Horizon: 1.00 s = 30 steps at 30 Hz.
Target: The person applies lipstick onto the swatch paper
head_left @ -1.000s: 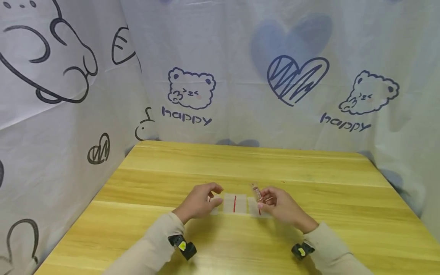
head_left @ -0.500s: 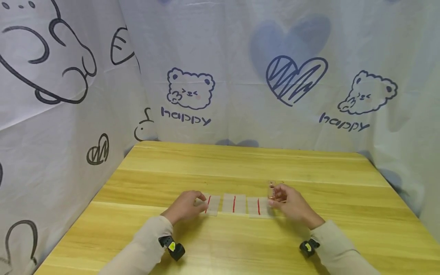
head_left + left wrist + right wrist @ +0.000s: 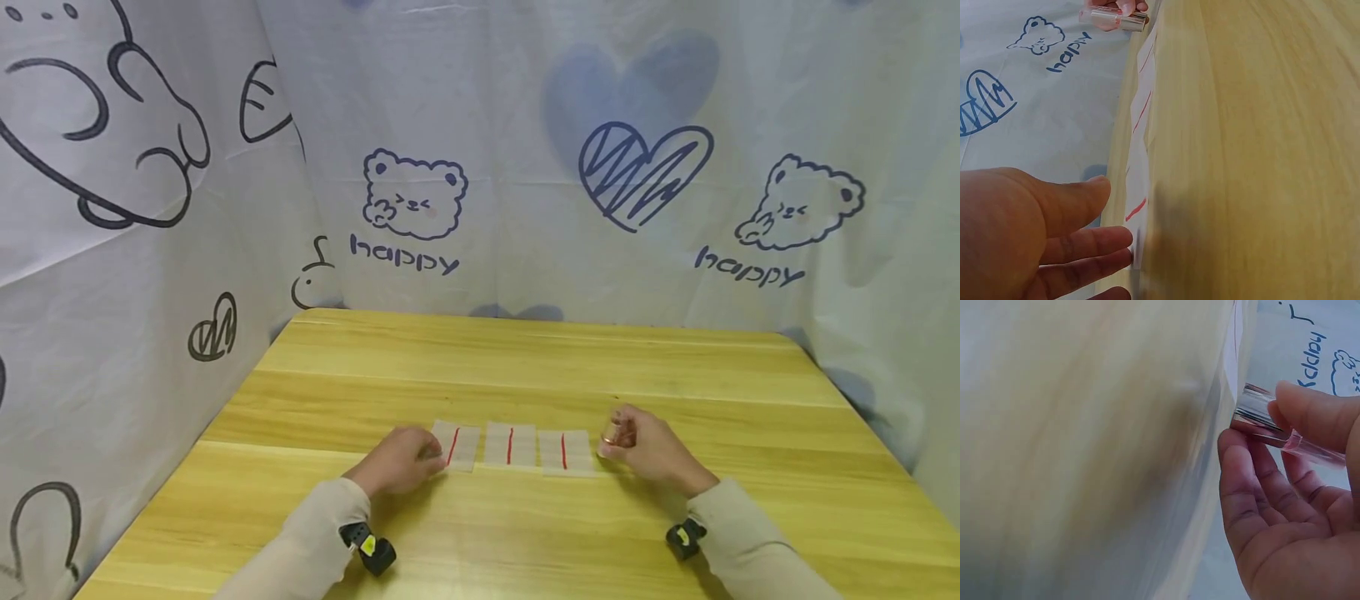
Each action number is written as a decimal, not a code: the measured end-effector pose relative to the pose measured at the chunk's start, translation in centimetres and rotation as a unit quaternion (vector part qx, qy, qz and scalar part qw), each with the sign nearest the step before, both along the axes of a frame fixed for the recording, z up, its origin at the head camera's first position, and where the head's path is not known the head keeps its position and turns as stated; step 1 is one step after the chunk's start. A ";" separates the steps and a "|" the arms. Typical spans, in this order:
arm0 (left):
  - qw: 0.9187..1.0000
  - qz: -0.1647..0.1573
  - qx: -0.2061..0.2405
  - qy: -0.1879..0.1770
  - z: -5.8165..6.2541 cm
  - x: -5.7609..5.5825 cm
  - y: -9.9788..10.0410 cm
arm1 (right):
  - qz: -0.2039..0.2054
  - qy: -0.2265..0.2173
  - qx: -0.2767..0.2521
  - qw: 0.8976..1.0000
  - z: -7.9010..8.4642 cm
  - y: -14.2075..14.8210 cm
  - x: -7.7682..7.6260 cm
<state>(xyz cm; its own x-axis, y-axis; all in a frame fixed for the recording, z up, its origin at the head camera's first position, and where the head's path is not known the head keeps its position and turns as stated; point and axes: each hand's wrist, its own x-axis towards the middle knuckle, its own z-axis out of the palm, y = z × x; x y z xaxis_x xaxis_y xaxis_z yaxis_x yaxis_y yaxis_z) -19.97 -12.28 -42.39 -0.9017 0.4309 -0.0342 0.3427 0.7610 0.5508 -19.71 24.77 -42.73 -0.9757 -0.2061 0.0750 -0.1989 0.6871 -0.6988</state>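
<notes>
My right hand (image 3: 654,448) pinches a lipstick tube (image 3: 612,432) just right of the row of paper pieces. In the right wrist view the tube's shiny metallic end (image 3: 1257,415) points down at the table, and its clear pinkish part lies between thumb and fingers. My left hand (image 3: 401,460) holds nothing. Its relaxed fingers (image 3: 1094,245) are at the edge of the left paper piece (image 3: 467,450); whether they touch it I cannot tell. Beside that piece lie a middle one (image 3: 522,447) and a right one (image 3: 579,454), each bearing a red line.
The yellow wooden table (image 3: 525,358) stretches out around the papers. White cloth (image 3: 525,233) with drawn bears and hearts hangs behind it and at both sides. A black wrist camera (image 3: 369,548) sits at the left cuff, another (image 3: 684,538) at the right.
My right hand has moved right with the lipstick tube, off the right paper piece, and the tube has turned more upright. My left hand has drawn back left, uncovering the left piece.
</notes>
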 end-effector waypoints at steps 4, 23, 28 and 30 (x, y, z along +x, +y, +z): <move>1.000 -0.004 -0.006 0.005 0.2 0.1 0.0 | -0.006 0.001 0.022 1.000 -0.2 0.3 -0.1; 1.000 0.001 -0.017 0.007 0.2 0.6 0.4 | -0.001 -0.005 0.023 1.000 -0.3 0.6 0.3; 1.000 0.002 -0.019 0.011 0.1 0.5 0.5 | 0.006 -0.004 0.026 1.000 -0.4 0.7 0.2; 1.000 0.002 -0.021 0.010 0.1 0.5 0.5 | 0.007 -0.003 0.028 1.000 -0.4 0.7 0.2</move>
